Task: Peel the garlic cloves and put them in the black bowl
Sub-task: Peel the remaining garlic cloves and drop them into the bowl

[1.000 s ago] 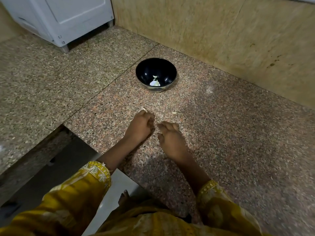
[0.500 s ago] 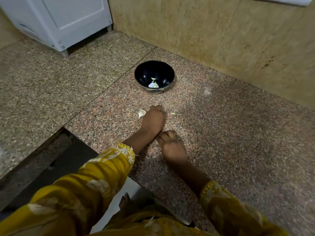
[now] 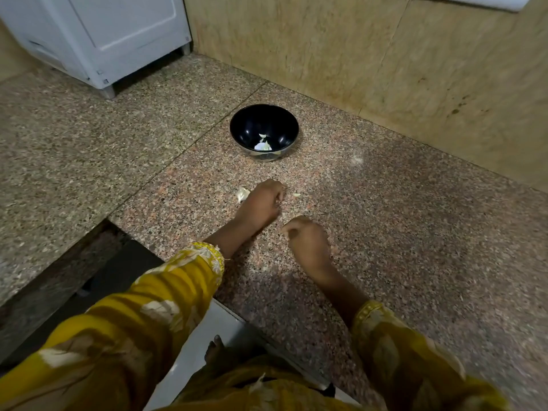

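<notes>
Speckled pinkish-brown granite makes up the surface (image 3: pixel 415 232), and both hands are low over its near middle. The left hand (image 3: pixel 261 203) has its knuckles up and its fingers curled under, the grip drawn in tight against the stone. Whether anything sits inside that grip cannot be told, since the fingertips are hidden beneath the hand. The right hand (image 3: pixel 308 241) lies just beside it and nearer the person. It is apart from the left hand and motion-blurred, its fingers bent inward with thumb and forefinger close together. Whether this grip pinches something cannot be told either.

A pale garlic clove (image 3: pixel 242 194) lies on the stone, touching or just beside the outer edge of the left hand. A small pale scrap (image 3: pixel 296 194) lies near that hand's other side. Farther back, well apart from both hands, stands the black bowl (image 3: pixel 264 126), upright, with a few whitish garlic pieces (image 3: pixel 264 145) at its bottom.

Yellow patterned sleeves (image 3: pixel 178 292) cover both forearms. Beige wall tiles (image 3: pixel 370 60) rise behind the bowl, and a white cabinet (image 3: pixel 98 34) on short feet stands at the far left corner.
</notes>
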